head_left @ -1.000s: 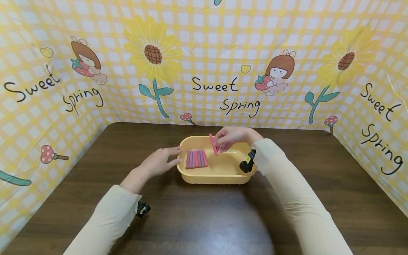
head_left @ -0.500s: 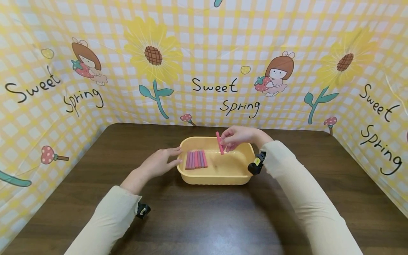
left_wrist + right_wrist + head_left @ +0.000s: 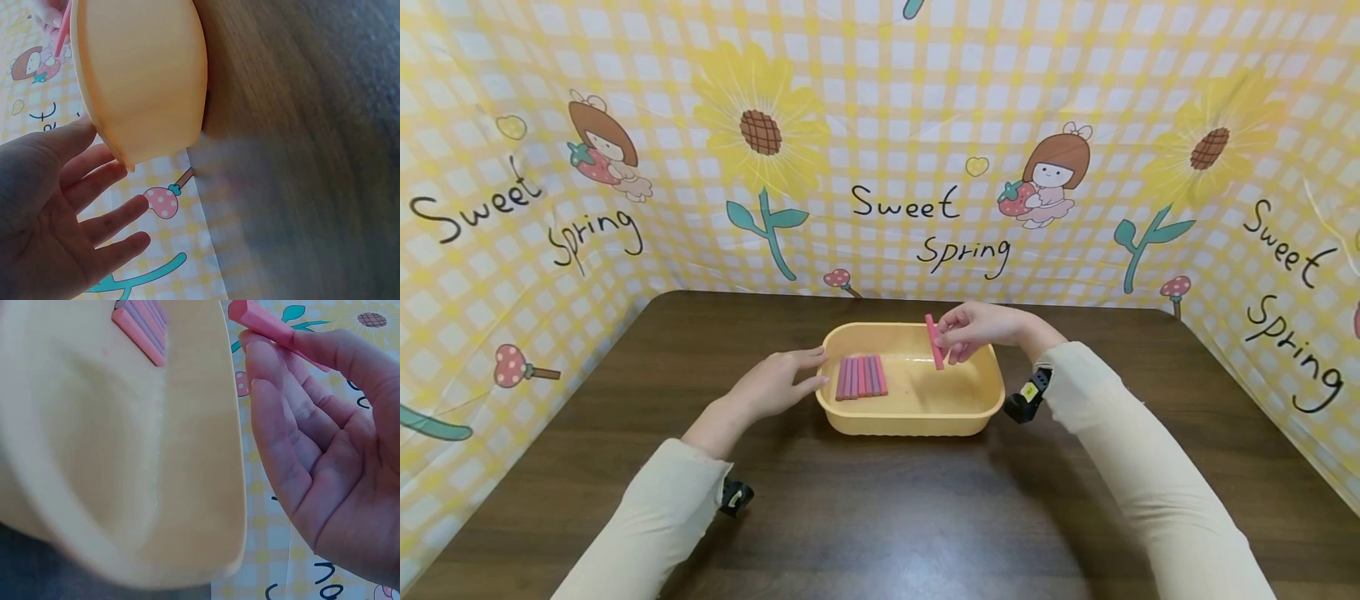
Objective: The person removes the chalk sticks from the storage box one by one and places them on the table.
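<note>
A pink faceted stick (image 3: 934, 342) is pinched between the thumb and fingertips of my right hand (image 3: 973, 332), held above the right half of a yellow oval tub (image 3: 917, 425). In the right wrist view the stick (image 3: 265, 322) shows a flat-sided end, and the other fingers curve loosely below it. Several pink and purple sticks (image 3: 861, 377) lie side by side in a row on the tub's floor, at its left end. My left hand (image 3: 771, 382) touches the tub's left rim; in the left wrist view its thumb and fingers (image 3: 119, 219) are extended, with fingertips right at the rim.
The tub stands on a dark wooden table (image 3: 865, 508). A yellow checked cloth (image 3: 895, 125) with printed flowers and figures rises behind the table and along both sides. Black wrist cameras (image 3: 1028, 396) sit under the sleeves.
My right hand has moved to the right with the pink stick, away from the row of sticks. My left hand stays at the tub's left rim.
</note>
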Motion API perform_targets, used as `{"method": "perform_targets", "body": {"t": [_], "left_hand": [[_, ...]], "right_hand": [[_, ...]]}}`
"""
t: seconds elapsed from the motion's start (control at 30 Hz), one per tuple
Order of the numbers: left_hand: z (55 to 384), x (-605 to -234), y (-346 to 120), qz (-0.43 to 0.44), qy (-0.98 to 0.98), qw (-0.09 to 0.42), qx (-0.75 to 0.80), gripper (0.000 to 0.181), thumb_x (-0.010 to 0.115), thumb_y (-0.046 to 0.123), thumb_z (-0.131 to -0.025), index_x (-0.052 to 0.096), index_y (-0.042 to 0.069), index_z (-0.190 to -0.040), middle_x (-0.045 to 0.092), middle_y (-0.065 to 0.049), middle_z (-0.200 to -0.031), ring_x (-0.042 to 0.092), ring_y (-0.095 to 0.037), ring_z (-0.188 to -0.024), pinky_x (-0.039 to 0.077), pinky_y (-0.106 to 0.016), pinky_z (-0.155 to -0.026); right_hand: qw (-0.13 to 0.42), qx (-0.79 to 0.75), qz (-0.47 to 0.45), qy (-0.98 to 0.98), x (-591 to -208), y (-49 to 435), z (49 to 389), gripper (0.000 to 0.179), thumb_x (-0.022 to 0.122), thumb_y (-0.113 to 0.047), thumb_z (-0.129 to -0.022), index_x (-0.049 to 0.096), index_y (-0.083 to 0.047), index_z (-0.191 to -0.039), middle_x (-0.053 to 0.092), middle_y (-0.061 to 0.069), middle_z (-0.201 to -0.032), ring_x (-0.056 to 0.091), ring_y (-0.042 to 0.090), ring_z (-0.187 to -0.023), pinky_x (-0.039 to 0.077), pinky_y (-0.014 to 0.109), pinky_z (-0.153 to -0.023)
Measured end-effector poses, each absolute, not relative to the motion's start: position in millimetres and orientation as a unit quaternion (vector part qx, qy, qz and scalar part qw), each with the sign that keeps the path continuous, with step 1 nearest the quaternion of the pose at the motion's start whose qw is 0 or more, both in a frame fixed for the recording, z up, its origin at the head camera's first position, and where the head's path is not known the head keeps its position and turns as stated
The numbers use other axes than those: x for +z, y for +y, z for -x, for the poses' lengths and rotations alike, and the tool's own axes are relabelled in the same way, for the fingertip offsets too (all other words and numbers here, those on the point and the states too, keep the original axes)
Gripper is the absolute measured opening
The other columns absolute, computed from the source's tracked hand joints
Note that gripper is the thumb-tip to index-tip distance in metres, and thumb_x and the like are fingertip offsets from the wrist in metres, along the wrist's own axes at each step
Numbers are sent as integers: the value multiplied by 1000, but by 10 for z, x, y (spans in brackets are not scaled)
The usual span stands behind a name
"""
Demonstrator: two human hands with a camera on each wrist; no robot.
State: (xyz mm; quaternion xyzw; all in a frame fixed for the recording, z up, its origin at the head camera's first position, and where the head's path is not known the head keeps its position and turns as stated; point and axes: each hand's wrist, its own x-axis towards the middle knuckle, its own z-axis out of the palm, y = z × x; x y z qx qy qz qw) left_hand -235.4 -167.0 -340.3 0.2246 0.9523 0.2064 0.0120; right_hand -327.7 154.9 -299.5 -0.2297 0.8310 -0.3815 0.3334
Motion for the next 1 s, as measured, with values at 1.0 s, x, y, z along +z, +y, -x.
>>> {"method": "perform_targets", "body": {"t": [1.0], "left_hand": [[2343,-3409,-1673,-219,952,13,214,48,56,24,-94,49,-1,-133,48,-18,-139,44,-35,-131,36,-51,-109]], "right_hand": [[283,-453,209,819,-3189,2356,3078,26,52,-15,-94,51,8,-107,68,-4,-79,64,7,-73,58,29,-77]]}}
